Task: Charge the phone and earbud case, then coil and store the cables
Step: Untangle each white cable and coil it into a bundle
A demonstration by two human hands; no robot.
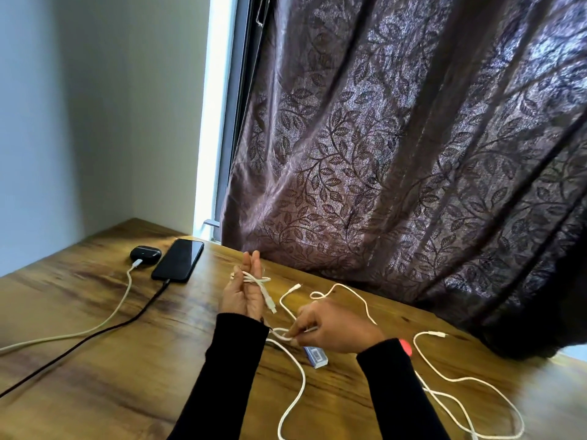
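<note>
Right hand [330, 328] pinches white cable [292, 408], feeding slack | left hand [246, 293], fingers straight, serves as winding form for loops | phone [178, 259], earbud case [145, 255] plugged in at table's [95, 360] far corner.

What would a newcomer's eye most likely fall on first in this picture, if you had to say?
Probably the two hands at the centre: the left hand held upright with a white cable looped across its fingers, and the right hand pinching that cable lower down. Next, the black phone and earbud case at the wooden table's far left, each with a cable plugged in. Behind hangs a leaf-patterned purple curtain.
</note>
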